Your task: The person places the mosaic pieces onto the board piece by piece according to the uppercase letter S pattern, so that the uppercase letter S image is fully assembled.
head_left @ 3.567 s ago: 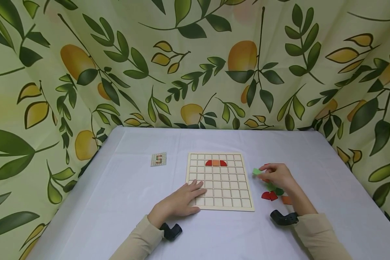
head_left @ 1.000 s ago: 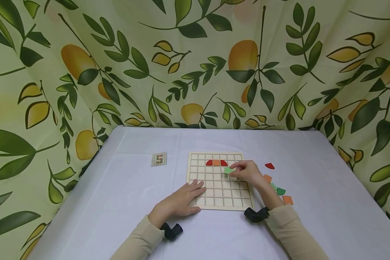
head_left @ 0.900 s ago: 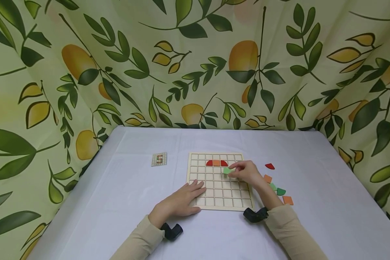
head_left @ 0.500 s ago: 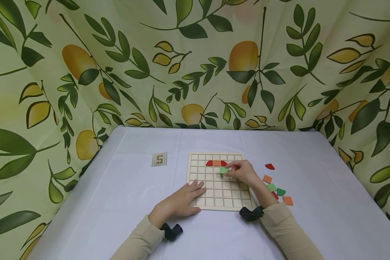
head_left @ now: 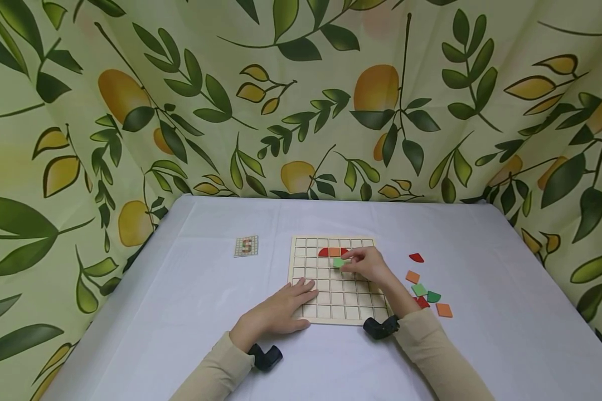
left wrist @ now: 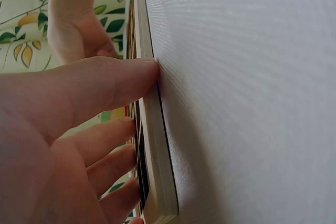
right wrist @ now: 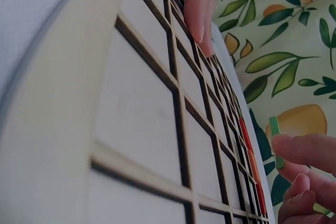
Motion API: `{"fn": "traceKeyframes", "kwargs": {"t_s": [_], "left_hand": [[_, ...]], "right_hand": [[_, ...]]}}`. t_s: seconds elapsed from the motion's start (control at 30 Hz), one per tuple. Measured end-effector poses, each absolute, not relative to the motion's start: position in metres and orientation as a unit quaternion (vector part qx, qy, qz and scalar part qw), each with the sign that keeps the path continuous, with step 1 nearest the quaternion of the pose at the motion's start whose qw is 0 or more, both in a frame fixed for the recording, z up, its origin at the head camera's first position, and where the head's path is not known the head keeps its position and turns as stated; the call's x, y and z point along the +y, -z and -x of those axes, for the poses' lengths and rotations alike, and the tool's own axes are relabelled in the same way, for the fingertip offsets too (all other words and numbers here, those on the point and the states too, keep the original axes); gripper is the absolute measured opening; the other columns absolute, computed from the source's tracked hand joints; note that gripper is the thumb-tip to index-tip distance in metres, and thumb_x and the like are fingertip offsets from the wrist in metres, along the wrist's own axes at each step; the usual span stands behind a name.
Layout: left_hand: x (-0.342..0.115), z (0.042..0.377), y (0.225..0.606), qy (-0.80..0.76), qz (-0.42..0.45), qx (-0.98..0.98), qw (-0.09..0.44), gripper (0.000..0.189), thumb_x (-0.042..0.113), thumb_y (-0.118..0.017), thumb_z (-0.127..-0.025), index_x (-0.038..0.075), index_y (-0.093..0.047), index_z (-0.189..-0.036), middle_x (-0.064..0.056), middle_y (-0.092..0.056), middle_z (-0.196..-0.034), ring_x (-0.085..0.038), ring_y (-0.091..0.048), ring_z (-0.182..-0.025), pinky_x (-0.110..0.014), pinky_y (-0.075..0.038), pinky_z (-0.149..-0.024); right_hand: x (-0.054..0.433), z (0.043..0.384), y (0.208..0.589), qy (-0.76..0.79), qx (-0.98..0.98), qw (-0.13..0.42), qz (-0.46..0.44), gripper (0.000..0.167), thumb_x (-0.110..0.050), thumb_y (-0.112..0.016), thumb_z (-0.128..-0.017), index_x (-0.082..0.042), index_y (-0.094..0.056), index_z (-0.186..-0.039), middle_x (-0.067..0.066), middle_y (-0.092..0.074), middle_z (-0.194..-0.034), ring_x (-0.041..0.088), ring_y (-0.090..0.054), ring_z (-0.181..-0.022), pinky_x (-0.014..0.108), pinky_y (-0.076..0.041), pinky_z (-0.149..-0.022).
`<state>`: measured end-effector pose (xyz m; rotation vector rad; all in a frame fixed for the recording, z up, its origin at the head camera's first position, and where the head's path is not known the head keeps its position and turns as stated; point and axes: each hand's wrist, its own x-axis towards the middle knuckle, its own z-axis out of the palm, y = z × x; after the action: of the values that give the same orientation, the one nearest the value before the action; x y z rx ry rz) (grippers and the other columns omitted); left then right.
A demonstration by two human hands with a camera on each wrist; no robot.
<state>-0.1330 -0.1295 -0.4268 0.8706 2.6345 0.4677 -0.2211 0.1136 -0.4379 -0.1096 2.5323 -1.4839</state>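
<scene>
A pale wooden grid board [head_left: 337, 321] lies on the white-clothed table, with a red quarter-round tile [head_left: 323, 252] and an orange square tile [head_left: 334, 252] in an upper row. Another red tile [head_left: 344, 252] sits to their right, partly behind the fingers. My right hand [head_left: 371, 264] pinches a light green square tile [head_left: 338, 263] by its edge, just below that row; the right wrist view shows the green tile [right wrist: 276, 142] held above the grid. My left hand [head_left: 281, 309] rests on the board's lower left with fingers spread, its thumb [left wrist: 126, 80] at the near edge.
Right of the board lie loose tiles: a red one [head_left: 416, 258], an orange square [head_left: 412, 276], a light green square [head_left: 419, 289], a dark green quarter-round [head_left: 433, 296] and several others. A small pattern card [head_left: 246, 245] lies to the left. A leaf-print curtain [head_left: 301, 111] hangs behind.
My right hand has carried the light green tile from the loose pile leftward over the board, drifting slightly further left in the last second. My left hand has stayed in place.
</scene>
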Motion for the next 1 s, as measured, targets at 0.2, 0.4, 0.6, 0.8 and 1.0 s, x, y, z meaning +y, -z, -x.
{"fn": "traceKeyframes", "kwargs": {"t_s": [0.2,0.4,0.6,0.8,1.0], "left_hand": [[-0.129,0.134,0.426,-0.165,-0.303,0.924,0.164,0.063,0.029,-0.061,-0.092,0.014,-0.039,-0.148,-0.006,-0.03,-0.16,-0.028,-0.021,-0.152,-0.049,-0.024,-0.123],[-0.129,0.134,0.427,-0.164,-0.303,0.924,0.164,0.063,0.029,-0.062,-0.091,0.014,-0.039,-0.148,-0.006,-0.031,-0.16,-0.028,-0.022,-0.152,-0.049,-0.024,-0.123],[-0.129,0.134,0.427,-0.168,-0.308,0.922,0.162,0.063,0.028,-0.062,-0.091,0.013,-0.039,-0.148,-0.007,-0.031,-0.16,-0.028,-0.022,-0.152,-0.05,-0.024,-0.123],[-0.13,0.134,0.427,-0.169,-0.31,0.922,0.16,0.062,0.028,-0.061,-0.092,0.013,-0.039,-0.148,-0.007,-0.031,-0.16,-0.029,-0.022,-0.152,-0.051,-0.024,-0.123],[-0.129,0.134,0.426,-0.167,-0.312,0.921,0.161,0.063,0.028,-0.061,-0.091,0.012,-0.039,-0.148,-0.008,-0.03,-0.16,-0.03,-0.022,-0.151,-0.051,-0.024,-0.122]], "right_hand": [[0.108,0.223,0.44,0.505,0.856,0.106,0.043,0.029,-0.007,-0.076,-0.077,0.004,-0.071,-0.103,-0.006,-0.048,-0.059,0.009,-0.042,-0.057,0.019,-0.037,-0.052],[0.102,0.226,0.44,0.506,0.855,0.109,0.034,0.028,-0.007,-0.078,-0.075,0.004,-0.072,-0.1,-0.005,-0.048,-0.06,0.009,-0.042,-0.059,0.019,-0.036,-0.051],[0.095,0.227,0.438,0.499,0.859,0.117,0.012,0.027,-0.007,-0.078,-0.075,0.001,-0.073,-0.1,-0.004,-0.046,-0.062,0.011,-0.041,-0.059,0.02,-0.034,-0.052],[0.09,0.229,0.44,0.495,0.861,0.115,0.012,0.027,-0.006,-0.079,-0.074,0.001,-0.073,-0.099,-0.004,-0.044,-0.06,0.01,-0.039,-0.057,0.02,-0.033,-0.051],[0.086,0.231,0.441,0.496,0.861,0.115,0.001,0.026,-0.007,-0.078,-0.074,0.002,-0.073,-0.098,-0.004,-0.044,-0.06,0.011,-0.039,-0.058,0.021,-0.033,-0.052]]}}
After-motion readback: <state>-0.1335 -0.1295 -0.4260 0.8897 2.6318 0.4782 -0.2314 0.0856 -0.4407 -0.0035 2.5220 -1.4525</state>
